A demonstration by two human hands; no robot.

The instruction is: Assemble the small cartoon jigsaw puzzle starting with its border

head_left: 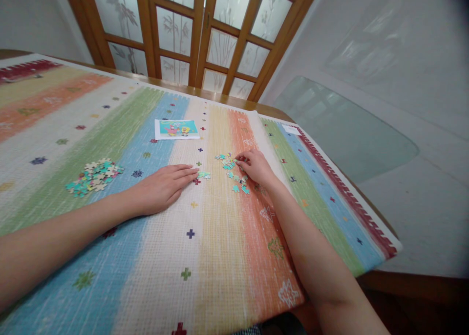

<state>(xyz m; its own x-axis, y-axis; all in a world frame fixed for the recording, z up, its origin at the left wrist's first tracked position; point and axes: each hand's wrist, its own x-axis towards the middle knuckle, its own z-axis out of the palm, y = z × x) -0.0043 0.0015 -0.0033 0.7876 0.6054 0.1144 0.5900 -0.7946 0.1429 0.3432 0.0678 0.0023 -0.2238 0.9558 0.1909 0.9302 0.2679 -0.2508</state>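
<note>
My left hand [164,187] lies flat on the tablecloth with its fingers stretched out. Its fingertips touch a small joined bit of jigsaw puzzle [203,175] in light green and teal. To the right, my right hand [257,167] pinches thumb and forefinger together on what looks like a puzzle piece at the edge of a loose scatter of puzzle pieces [229,165]. More loose pieces [235,189] lie just below that hand. A larger heap of puzzle pieces [97,176], teal, cream and pink, sits left of my left hand.
A small picture card [178,129] with cartoon figures lies beyond my left hand. A striped cloth [220,247] covers the table, whose right edge slants down beside my right arm. A white paper [291,129] lies far right. Wooden glazed doors [201,32] stand behind.
</note>
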